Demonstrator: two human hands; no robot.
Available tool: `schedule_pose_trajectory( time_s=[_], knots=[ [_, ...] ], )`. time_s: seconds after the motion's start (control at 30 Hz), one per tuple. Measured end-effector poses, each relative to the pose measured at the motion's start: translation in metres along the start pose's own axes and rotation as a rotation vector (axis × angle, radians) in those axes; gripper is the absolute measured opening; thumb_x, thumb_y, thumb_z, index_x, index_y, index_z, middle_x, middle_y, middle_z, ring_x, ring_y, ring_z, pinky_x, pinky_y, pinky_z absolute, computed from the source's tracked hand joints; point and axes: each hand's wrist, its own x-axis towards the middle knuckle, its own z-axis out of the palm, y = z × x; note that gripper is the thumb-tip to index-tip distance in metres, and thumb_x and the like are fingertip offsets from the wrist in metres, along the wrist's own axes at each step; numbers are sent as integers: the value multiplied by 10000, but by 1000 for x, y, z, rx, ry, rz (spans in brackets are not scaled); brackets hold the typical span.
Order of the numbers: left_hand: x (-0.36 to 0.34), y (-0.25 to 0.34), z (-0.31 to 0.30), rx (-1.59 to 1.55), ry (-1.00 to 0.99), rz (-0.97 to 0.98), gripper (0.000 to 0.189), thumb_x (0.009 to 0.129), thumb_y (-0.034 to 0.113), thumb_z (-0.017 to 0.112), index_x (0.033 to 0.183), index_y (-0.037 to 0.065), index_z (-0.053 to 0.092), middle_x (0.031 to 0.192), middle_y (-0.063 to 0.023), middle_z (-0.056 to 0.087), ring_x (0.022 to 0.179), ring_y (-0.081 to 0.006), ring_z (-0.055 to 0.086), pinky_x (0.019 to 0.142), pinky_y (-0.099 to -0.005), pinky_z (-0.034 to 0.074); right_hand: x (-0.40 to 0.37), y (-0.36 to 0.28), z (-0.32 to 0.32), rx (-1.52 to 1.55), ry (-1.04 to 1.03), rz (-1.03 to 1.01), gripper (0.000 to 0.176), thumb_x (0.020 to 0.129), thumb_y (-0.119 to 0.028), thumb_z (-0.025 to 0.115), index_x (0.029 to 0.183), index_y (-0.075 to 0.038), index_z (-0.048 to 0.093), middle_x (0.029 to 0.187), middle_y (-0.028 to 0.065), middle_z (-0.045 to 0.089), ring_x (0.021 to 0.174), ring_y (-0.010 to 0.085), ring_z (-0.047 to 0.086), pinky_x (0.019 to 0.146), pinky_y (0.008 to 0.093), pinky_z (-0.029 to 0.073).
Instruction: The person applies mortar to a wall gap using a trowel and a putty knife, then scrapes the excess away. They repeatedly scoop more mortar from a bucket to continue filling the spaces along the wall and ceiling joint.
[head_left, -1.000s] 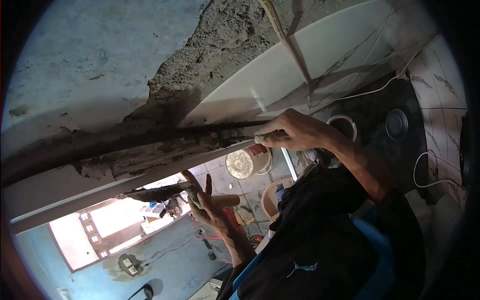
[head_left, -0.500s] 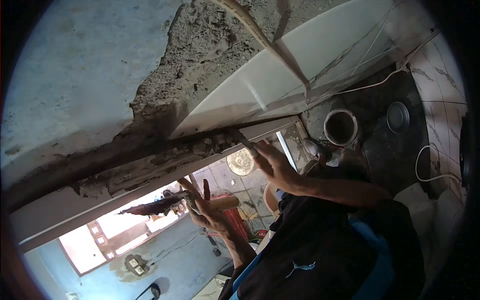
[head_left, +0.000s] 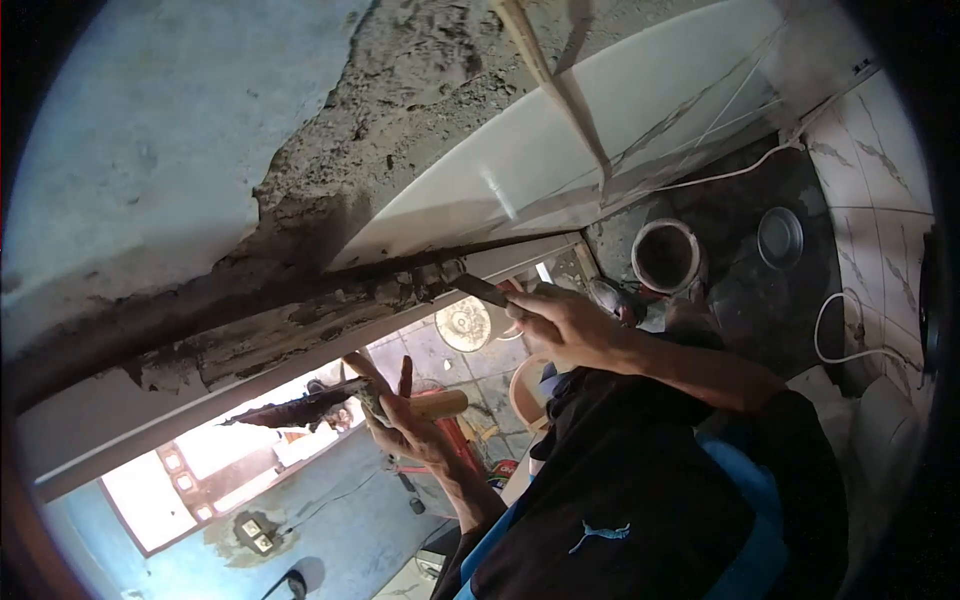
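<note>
My left hand (head_left: 405,420) is wrapped round the wooden handle (head_left: 440,404) of a trowel. Dark wet mortar covers its pointed blade (head_left: 300,408), which reaches out to the left below the ledge. My right hand (head_left: 570,325) grips a narrow, flat grey strip (head_left: 481,290); its kind does not show clearly. The strip's far end lies close to a lump of mortar (head_left: 437,278) on the ledge (head_left: 290,335). Rough mortar runs along this ledge, under the glossy marbled slab (head_left: 480,200).
Bare rough plaster (head_left: 400,110) borders the blue painted wall (head_left: 180,130). A pale stick (head_left: 555,90) slants against the slab. On the floor stand a round bucket (head_left: 667,257) and a metal bowl (head_left: 780,238), near my feet. A white cable (head_left: 825,330) curls at the right.
My right hand has drawn the grey strip back from the ledge, baring more of the mortar lump. My left hand still holds the loaded trowel; the whole view has shifted slightly.
</note>
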Motion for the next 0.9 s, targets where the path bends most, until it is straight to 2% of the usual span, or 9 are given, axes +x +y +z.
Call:
schedule_pose_trajectory(
  time_s=[0.07,0.13,0.17,0.2,0.37,0.47,0.5,0.67,0.9],
  knots=[
    [-2,-6,-7,4,4,-8,542,949,359,362,1337,-18,348,1383,-191,357,1257,-269,392,893,-437,502,2,1,-24,-113,-154,190,321,881,-197,575,1126,5,527,814,170,609,750,241,618,603,313,464],
    [-3,-10,-9,-35,-17,3,527,951,345,378,1309,-42,372,1341,-213,394,1226,-264,429,878,-443,514,17,-3,-44,-95,-93,220,351,882,-304,571,1048,4,547,745,155,612,648,214,621,558,302,464],
    [-6,-15,-12,-64,0,2,503,946,313,416,1267,-73,396,1280,-223,438,1149,-274,501,851,-448,531,30,-5,-53,-63,-185,439,346,877,-336,577,996,-12,557,706,117,613,538,192,600,482,308,456],
    [-6,-17,-13,-68,8,1,503,946,313,416,1267,-73,396,1280,-223,438,1149,-274,501,851,-448,531,44,-10,-63,83,-285,662,353,880,-338,573,997,-6,558,701,113,607,504,178,588,405,309,449],
    [-2,-20,-11,-108,8,20,498,937,274,445,1228,-127,391,1238,-232,459,1028,-302,576,822,-440,547,93,-5,-77,267,-469,891,318,867,-239,571,931,72,553,710,171,605,552,231,629,377,330,509],
    [-2,-21,-15,-138,-51,-9,510,938,257,454,1266,-123,366,1335,-267,374,1109,-327,533,844,-407,520,107,-9,-77,240,-638,827,295,839,-167,535,932,109,578,776,215,637,576,252,660,426,326,559],
    [-3,-19,-16,-139,-47,-10,510,938,257,454,1266,-123,366,1335,-267,374,1109,-327,533,844,-407,520,112,-13,-74,272,-641,873,330,866,-218,559,902,110,547,743,206,617,581,283,655,387,342,524],
    [-7,-18,-15,-157,-46,-50,437,945,236,472,1197,-114,400,1139,-196,522,933,-362,625,740,-305,478,119,-48,-78,190,-695,824,362,875,-241,546,905,119,551,724,194,621,563,261,651,388,331,520],
    [-6,-20,-12,-202,-23,-2,396,946,206,477,1174,-113,426,1063,-165,543,942,-341,624,693,-286,464,127,-114,-96,205,-735,654,396,872,-315,557,964,70,579,705,174,628,527,230,635,378,298,499]
  ],
)
